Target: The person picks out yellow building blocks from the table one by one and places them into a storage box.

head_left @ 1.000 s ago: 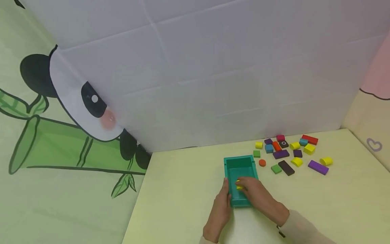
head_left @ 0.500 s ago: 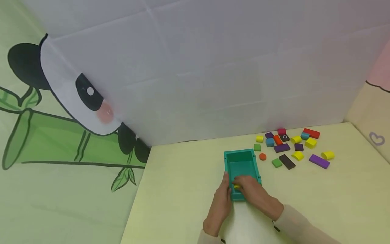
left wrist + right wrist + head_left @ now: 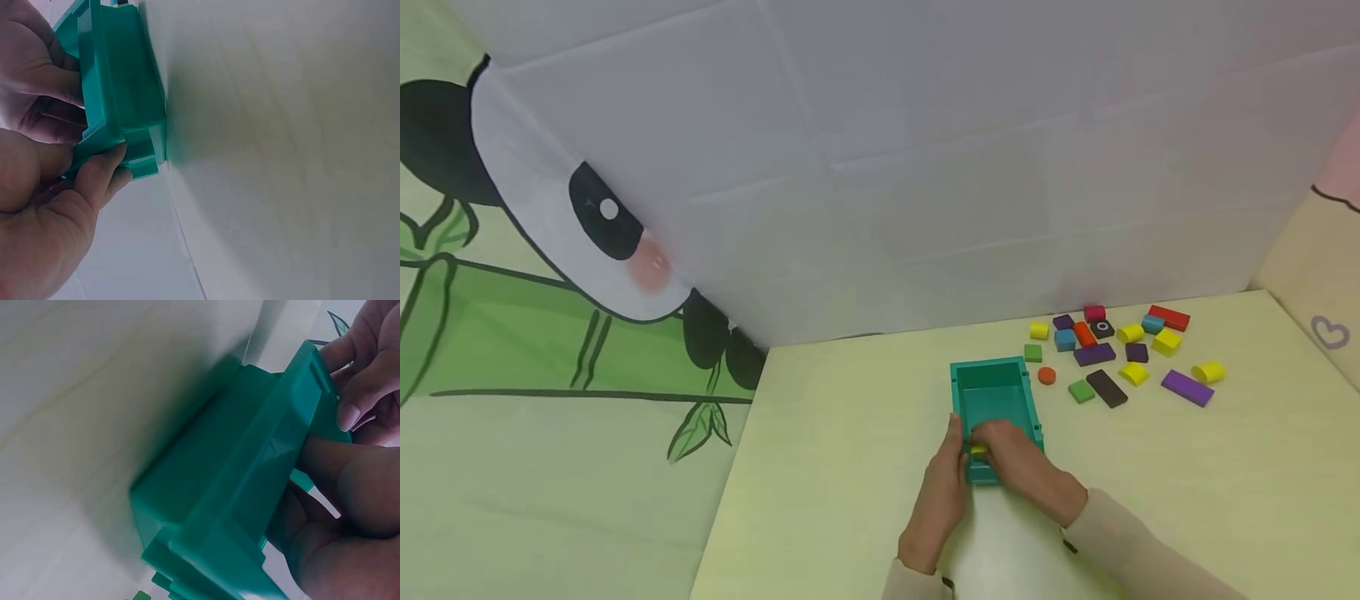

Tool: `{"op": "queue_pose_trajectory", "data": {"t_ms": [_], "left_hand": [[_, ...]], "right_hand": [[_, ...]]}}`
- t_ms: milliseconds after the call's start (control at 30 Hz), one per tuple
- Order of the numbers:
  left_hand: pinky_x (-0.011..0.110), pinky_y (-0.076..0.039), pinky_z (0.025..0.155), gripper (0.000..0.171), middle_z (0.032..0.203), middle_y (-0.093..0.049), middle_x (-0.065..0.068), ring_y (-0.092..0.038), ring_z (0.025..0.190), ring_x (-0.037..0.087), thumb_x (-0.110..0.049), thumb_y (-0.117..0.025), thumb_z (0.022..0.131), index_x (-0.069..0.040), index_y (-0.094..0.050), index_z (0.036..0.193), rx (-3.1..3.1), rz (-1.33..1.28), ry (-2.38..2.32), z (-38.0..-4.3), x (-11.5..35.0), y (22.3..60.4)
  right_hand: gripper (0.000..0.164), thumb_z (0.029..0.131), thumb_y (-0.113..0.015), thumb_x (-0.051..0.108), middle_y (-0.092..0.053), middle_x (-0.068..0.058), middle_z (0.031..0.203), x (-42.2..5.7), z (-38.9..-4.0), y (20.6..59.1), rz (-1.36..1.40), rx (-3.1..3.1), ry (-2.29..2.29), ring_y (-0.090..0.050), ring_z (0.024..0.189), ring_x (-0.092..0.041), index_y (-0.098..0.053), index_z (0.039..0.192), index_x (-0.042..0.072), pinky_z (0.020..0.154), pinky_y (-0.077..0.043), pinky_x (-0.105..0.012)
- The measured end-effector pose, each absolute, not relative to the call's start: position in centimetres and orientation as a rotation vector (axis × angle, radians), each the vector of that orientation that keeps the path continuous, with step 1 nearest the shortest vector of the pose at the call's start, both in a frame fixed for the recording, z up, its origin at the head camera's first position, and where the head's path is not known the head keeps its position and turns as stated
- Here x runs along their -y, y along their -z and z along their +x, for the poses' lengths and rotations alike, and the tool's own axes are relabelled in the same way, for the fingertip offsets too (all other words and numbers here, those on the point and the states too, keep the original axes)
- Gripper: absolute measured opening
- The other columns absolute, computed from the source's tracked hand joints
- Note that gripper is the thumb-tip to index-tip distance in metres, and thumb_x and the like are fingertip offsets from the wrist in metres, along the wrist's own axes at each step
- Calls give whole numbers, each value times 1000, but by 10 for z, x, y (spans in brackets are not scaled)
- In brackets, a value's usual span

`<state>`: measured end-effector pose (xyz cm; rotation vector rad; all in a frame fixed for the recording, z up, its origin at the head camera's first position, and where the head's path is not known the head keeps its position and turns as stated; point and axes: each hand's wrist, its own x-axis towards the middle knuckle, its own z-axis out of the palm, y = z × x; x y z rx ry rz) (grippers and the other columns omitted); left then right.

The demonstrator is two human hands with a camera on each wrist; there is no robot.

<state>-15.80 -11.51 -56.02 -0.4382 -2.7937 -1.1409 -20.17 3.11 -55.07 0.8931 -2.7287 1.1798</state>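
A teal rectangular box (image 3: 992,402) sits open-topped on the table. My left hand (image 3: 942,493) grips its left wall; in the right wrist view the left thumb (image 3: 353,412) lies at the rim. Reaching down into the near end of the box, my right hand (image 3: 1021,461) pinches a small yellow block (image 3: 978,450) near the left wall. Most of that block is hidden by the fingers. The left wrist view shows the box's outer side (image 3: 128,72) with left fingers (image 3: 100,172) curled at the edge. The right wrist view hides the block behind the box wall.
Right of the box lie several loose coloured blocks: an orange disc (image 3: 1047,376), a green block (image 3: 1081,391), a dark flat bar (image 3: 1107,388), a purple bar (image 3: 1187,388) and a yellow half-round (image 3: 1208,372). A white cloth wall (image 3: 925,208) stands behind the table.
My right hand has moved slightly left and nearer inside the box, carrying the yellow block towards the left wall. The left hand keeps its hold. The head view has tilted a little downward.
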Motion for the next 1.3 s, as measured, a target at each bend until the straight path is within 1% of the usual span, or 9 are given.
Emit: {"op": "queue_pose_trajectory", "data": {"t_ms": [200,367,567,800,933,1033,1167,1233,1300], "left_hand": [[39,-33,102,60,145,-24,10,-22,129,15,-5,-38,97,-13,-4,146,2802,-432,1143,-159,116,558],[40,-34,102,59,145,-25,11,-24,128,16,-5,-39,97,-11,-6,146,2796,-431,1122,-160,116,561],[40,-35,102,59,145,-25,9,-24,128,15,-5,-39,97,-12,-6,146,2801,-422,1129,-160,116,562],[40,-35,101,60,144,-27,11,-25,128,16,-3,-40,96,-10,-7,145,2799,-424,1142,-160,116,561],[40,-34,102,60,145,-26,10,-25,128,16,-3,-40,96,-10,-8,145,2794,-429,1150,-160,116,561],[40,-34,102,60,145,-26,10,-24,128,16,-4,-40,96,-12,-7,146,2798,-429,1155,-160,117,561],[41,-34,102,60,145,-25,10,-24,128,16,-5,-40,97,-13,-6,146,2807,-431,1151,-160,117,561],[41,-34,102,61,146,-24,10,-24,128,16,-5,-40,97,-13,-6,146,2810,-429,1148,-160,116,561],[41,-33,103,61,146,-23,9,-23,129,16,-5,-40,97,-14,-5,146,2818,-422,1153,-160,116,561]], "right_hand": [[25,74,-62,-13,-65,1,81,-29,-205,549,864,2770,-1196,-55,78,-16,-68,85,8,72,-52,-37],[25,72,-63,-13,-65,1,80,-28,-207,550,861,2769,-1177,-55,76,-16,-68,84,8,70,-51,-36],[23,74,-63,-12,-65,1,81,-28,-208,551,826,2804,-1180,-55,77,-16,-69,85,7,72,-52,-37],[20,74,-65,-9,-62,5,76,-28,-208,550,815,2847,-1169,-48,70,-12,-68,86,8,67,-50,-33],[22,73,-66,-10,-61,4,76,-29,-207,547,834,2824,-1182,-47,69,-12,-68,86,7,65,-49,-33],[23,75,-65,-9,-63,-1,85,-33,-205,544,842,2806,-1199,-52,78,-16,-66,93,5,72,-51,-37],[27,80,-66,0,-62,-6,106,-45,-205,532,767,2806,-1194,-53,101,-25,-63,106,6,89,-47,-46],[28,82,-67,5,-61,-7,112,-55,-209,522,704,2791,-1185,-51,108,-26,-62,109,9,92,-45,-49],[30,82,-68,8,-60,-9,116,-67,-216,513,644,2767,-1179,-51,109,-27,-63,111,10,90,-46,-49]]}}
